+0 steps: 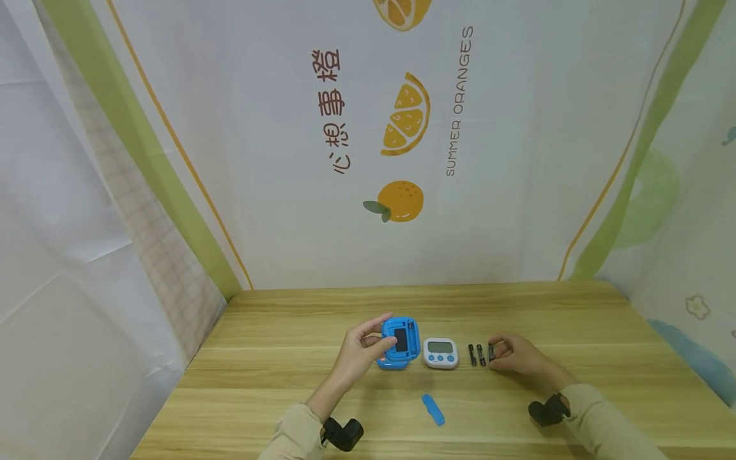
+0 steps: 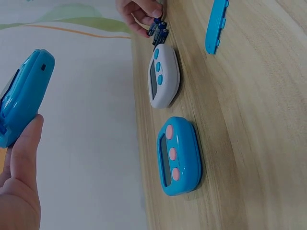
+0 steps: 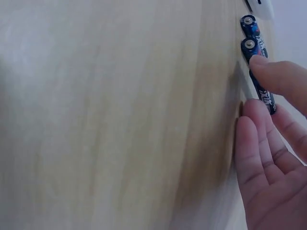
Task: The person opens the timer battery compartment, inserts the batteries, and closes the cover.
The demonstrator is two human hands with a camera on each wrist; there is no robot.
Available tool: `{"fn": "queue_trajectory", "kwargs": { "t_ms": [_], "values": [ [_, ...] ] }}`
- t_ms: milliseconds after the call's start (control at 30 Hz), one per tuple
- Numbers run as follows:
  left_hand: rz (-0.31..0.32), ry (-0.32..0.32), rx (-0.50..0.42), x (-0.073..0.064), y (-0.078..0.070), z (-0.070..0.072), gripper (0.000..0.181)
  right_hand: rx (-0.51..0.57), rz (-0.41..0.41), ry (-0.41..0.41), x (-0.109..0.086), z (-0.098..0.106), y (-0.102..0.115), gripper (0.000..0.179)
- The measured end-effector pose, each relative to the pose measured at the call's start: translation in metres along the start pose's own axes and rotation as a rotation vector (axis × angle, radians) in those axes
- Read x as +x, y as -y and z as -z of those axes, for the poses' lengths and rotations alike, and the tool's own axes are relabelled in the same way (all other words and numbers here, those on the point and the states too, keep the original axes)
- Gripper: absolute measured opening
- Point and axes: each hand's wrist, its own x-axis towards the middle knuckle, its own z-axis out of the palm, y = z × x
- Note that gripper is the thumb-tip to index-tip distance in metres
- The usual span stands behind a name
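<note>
My left hand (image 1: 360, 351) grips a blue digital timer (image 1: 411, 348) between thumb and fingers, raised over the table. In the head view its back shows, with the battery slot uncovered. A second blue timer (image 2: 184, 158), with pink buttons, lies below and partly behind the raised one. Next to it is a white timer (image 1: 441, 363) with blue buttons. At the right, my right hand (image 1: 515, 354) pinches a small dark battery (image 3: 262, 91) between thumb and fingers. Two similar batteries, a near one (image 1: 481, 355) and a farther one (image 1: 472, 355), lie just left of it.
A blue battery cover (image 1: 433, 409) lies on the wooden table (image 1: 259, 383), in front of the white timer. A white cloth (image 1: 322, 243) printed with oranges hangs behind the table, and more cloth (image 1: 63, 287) hangs along the left side.
</note>
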Motion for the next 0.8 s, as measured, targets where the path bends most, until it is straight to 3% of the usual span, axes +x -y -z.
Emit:
{"fn": "queue_trajectory", "kwargs": {
  "t_ms": [167, 333, 433, 567, 800],
  "values": [
    [0.009, 0.003, -0.016, -0.001, -0.003, -0.001, 0.045, 0.019, -0.025, -0.006, -0.002, 0.005, 0.003, 0.053],
    [0.030, 0.008, -0.019, -0.006, -0.020, -0.003, 0.045, 0.080, 0.009, 0.005, -0.002, 0.014, 0.014, 0.056],
    [0.017, 0.006, -0.018, -0.005, -0.015, -0.003, 0.045, 0.109, 0.063, 0.016, 0.001, 0.017, 0.020, 0.055],
    [0.015, 0.001, -0.019, -0.001, 0.000, -0.002, 0.046, 0.131, 0.073, 0.018, 0.007, 0.015, 0.029, 0.056],
    [0.026, 0.007, -0.023, -0.003, -0.011, -0.005, 0.046, 0.153, 0.119, 0.073, 0.013, 0.001, 0.060, 0.054]
  ]
}}
